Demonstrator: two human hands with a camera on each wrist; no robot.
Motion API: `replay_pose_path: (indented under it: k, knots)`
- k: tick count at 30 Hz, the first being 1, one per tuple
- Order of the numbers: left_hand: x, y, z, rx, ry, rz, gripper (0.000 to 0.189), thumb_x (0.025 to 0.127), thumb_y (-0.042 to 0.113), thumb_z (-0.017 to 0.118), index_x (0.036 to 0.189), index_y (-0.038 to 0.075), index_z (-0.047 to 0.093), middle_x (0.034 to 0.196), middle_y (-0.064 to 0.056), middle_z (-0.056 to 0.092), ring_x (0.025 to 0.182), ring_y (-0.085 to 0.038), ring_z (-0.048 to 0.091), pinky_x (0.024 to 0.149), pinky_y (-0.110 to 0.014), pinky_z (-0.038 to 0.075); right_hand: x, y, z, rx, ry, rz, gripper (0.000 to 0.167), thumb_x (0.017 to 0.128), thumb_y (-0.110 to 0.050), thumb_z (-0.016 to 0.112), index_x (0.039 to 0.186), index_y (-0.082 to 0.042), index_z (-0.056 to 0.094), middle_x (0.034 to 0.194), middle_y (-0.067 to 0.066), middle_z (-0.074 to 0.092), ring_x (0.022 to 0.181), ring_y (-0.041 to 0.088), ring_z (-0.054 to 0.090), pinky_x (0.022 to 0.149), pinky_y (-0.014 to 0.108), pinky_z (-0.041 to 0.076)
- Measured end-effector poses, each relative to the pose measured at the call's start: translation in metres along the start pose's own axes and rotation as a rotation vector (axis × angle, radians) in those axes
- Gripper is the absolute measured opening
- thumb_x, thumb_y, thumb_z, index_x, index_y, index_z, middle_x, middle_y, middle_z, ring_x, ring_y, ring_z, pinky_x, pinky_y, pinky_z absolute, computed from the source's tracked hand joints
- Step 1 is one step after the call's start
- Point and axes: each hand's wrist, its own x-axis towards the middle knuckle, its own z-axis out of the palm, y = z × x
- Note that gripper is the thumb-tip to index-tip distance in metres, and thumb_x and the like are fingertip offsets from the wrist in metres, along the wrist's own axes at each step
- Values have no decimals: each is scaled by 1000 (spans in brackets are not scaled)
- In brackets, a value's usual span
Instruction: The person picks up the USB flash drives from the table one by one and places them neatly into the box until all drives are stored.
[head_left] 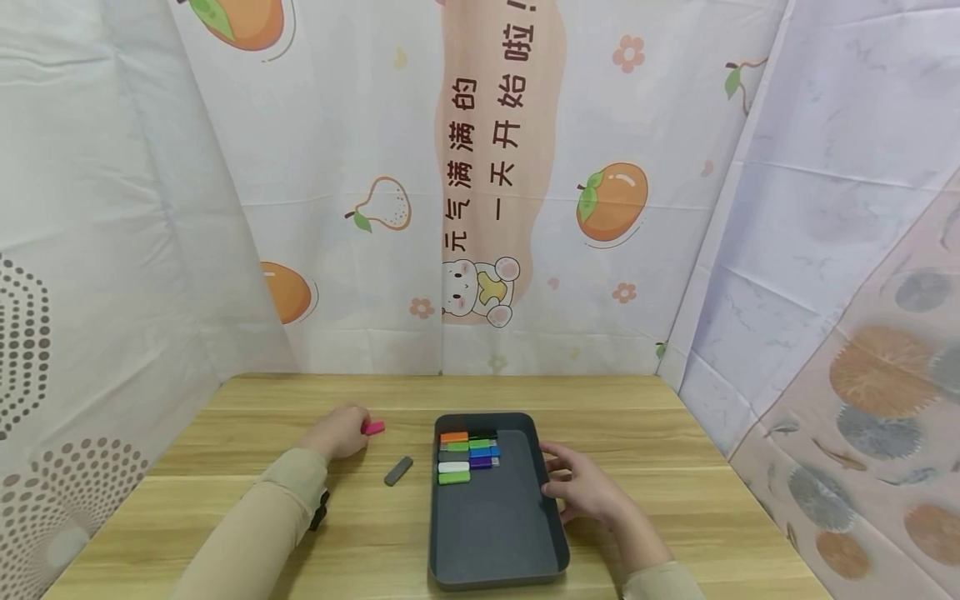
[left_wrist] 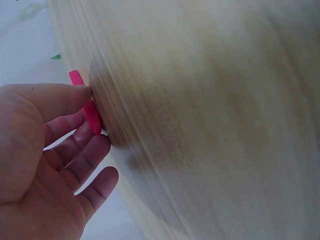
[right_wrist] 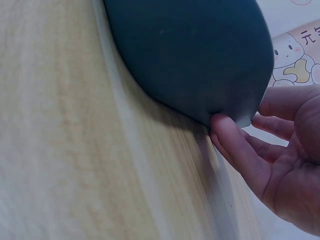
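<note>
In the head view my left hand point(head_left: 347, 431) reaches over the left part of the table and pinches a pink USB stick point(head_left: 373, 427). The left wrist view shows the pink stick point(left_wrist: 94, 119) between thumb and fingers, close above the wood. A grey USB stick point(head_left: 398, 471) lies slantwise on the table between that hand and a dark grey tray point(head_left: 487, 533). Several USB sticks in orange, green, blue, purple, white and other colours lie side by side in the tray's upper left. My right hand point(head_left: 581, 483) touches the tray's right wall with its fingertips.
The wooden table point(head_left: 645, 417) carries the tray near its middle. Behind it hangs a printed curtain point(head_left: 360, 292), with further cloth at both sides. A black band point(head_left: 319, 510) sits at the left wrist.
</note>
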Motion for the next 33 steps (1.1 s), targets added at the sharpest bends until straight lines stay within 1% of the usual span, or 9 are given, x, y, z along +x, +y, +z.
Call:
replay_pose_path:
  k: [10, 15, 20, 24, 28, 32, 33]
  knots:
    - [0, 1, -2, 11, -10, 3, 7, 84, -1, 66, 89, 4, 67, 89, -8, 62, 83, -24, 57, 82, -48, 51, 1, 0, -1, 8, -6, -2, 74, 91, 4, 65, 158, -3, 33, 138, 30, 46, 106, 37, 61, 61, 53, 59]
    - [-1, 1, -1, 6, 2, 21, 7, 85, -1, 67, 90, 4, 68, 90, -8, 62, 84, -24, 57, 83, -48, 52, 0, -1, 0, 9, -8, -3, 73, 91, 4, 65, 157, -2, 33, 137, 30, 46, 106, 36, 61, 61, 53, 59]
    - [-1, -1, 0, -3, 13, 33, 7, 86, -1, 67, 91, 4, 67, 90, -7, 62, 83, -23, 57, 82, -47, 52, 0, -1, 0, 5, -8, -2, 73, 91, 4, 65, 157, -2, 34, 136, 30, 46, 105, 36, 61, 61, 52, 60]
    - [-1, -3, 0, -12, 20, 27, 7, 87, 0, 67, 93, 3, 68, 90, -6, 62, 83, -23, 57, 81, -47, 52, 0, -1, -1, 7, -14, -4, 74, 91, 4, 64, 158, -3, 33, 136, 31, 45, 105, 36, 61, 61, 52, 60]
    - [0, -3, -2, -30, 39, 33, 5, 90, 3, 69, 94, 5, 68, 89, -4, 62, 82, -22, 57, 79, -46, 52, 0, -1, -1, 15, -17, -1, 73, 91, 4, 64, 158, -3, 33, 136, 31, 45, 104, 36, 61, 61, 52, 60]
    - [0, 2, -6, -64, 68, 58, 5, 93, 6, 70, 97, 4, 69, 89, -4, 62, 80, -21, 55, 76, -43, 51, 0, -1, -1, 20, -17, 2, 73, 92, 4, 64, 158, -2, 33, 137, 31, 45, 103, 35, 62, 61, 52, 59]
    - [0, 4, -7, -73, 75, 55, 6, 93, 7, 70, 98, 5, 69, 90, -4, 62, 80, -21, 56, 77, -42, 51, 0, -1, -1, 19, -16, 1, 73, 92, 4, 64, 158, -2, 33, 137, 30, 45, 102, 35, 62, 60, 52, 59]
